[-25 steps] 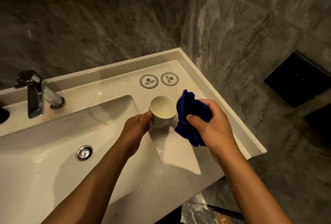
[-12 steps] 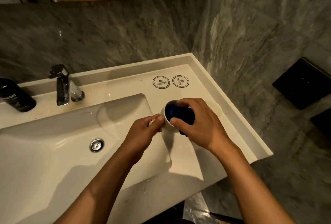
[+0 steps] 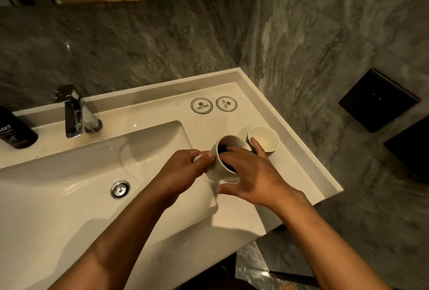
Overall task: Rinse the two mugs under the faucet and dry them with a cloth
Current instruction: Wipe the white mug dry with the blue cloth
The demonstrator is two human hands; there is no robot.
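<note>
My left hand [image 3: 185, 171] grips the handle of a white mug [image 3: 216, 171], held tilted over the counter at the right edge of the sink basin [image 3: 69, 197]. A dark blue cloth [image 3: 224, 150] is stuffed inside this mug. My right hand [image 3: 253, 178] lies spread over the mug's mouth, its fingers fairly straight and pressing on the cloth, its thumb below the mug. A second white mug [image 3: 267, 141] stands upright on the counter just behind my right fingers. The faucet [image 3: 73, 115] is at the back left, with no water running.
A dark bottle [image 3: 14, 129] stands left of the faucet. Two round coasters [image 3: 201, 105] lie on the counter's back right. The drain [image 3: 120, 189] sits mid-basin. Grey marble walls close the back and right, with a black panel [image 3: 378, 100] on the right wall.
My right hand pushed the blue cloth from beside the mug down into it and has now spread its fingers over the mouth. The second mug has come into view behind it.
</note>
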